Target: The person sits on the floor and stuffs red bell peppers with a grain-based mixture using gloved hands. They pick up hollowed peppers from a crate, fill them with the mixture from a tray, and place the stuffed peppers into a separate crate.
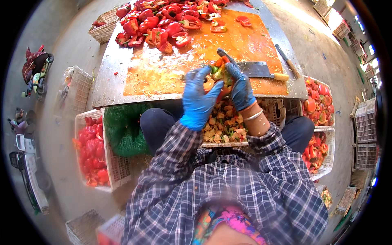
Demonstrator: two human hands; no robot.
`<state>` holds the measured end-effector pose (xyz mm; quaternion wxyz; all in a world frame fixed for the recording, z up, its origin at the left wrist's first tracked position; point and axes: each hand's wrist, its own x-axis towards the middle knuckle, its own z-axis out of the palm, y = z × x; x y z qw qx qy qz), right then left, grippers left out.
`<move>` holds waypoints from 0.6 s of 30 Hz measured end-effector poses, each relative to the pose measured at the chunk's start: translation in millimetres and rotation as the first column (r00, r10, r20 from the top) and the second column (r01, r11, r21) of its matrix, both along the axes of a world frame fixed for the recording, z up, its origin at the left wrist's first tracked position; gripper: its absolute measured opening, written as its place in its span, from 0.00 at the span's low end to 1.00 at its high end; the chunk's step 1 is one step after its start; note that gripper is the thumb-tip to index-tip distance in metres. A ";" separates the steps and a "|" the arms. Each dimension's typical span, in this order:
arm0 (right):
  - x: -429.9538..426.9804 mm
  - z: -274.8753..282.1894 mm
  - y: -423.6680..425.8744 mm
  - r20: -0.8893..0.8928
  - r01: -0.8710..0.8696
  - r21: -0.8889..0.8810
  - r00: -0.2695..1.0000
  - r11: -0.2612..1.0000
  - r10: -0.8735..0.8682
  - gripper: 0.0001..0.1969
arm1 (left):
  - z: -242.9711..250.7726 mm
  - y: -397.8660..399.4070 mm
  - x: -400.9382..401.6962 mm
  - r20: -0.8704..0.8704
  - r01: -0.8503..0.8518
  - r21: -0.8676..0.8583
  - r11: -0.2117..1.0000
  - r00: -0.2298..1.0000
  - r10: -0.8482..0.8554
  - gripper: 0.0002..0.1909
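Observation:
Between my two hands, above the table's near edge, is a red bell pepper piece [223, 75] with a pale green core showing. My left hand [197, 96], in a blue glove, pinches it from the left with fingers and thumb. My right hand [241, 88], also gloved, grips its right side; the fingertips look dark and wet. A cleaver [254, 69] with a wooden handle lies just right of that hand. Below my hands stands a crate of pepper cores and seed scraps [225, 125]. Orange cutting board [226, 36] spreads under the cleaver, strewn with seeds.
Cut red peppers [162, 23] heap at the board's far left. A second knife [288, 61] lies at the metal table's right edge. Crates of red peppers stand left [92, 153] and right [318, 101] of me. A green mesh bag [125, 130] sits beside my left knee.

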<state>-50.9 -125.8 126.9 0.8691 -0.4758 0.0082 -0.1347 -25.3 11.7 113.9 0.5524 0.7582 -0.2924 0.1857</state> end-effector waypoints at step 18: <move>-80.5 -40.7 -64.8 -0.295 -0.295 0.064 0.907 0.953 0.301 0.14 | -69.5 -5.3 -16.5 -0.449 0.279 -0.841 0.464 0.121 -0.885 0.16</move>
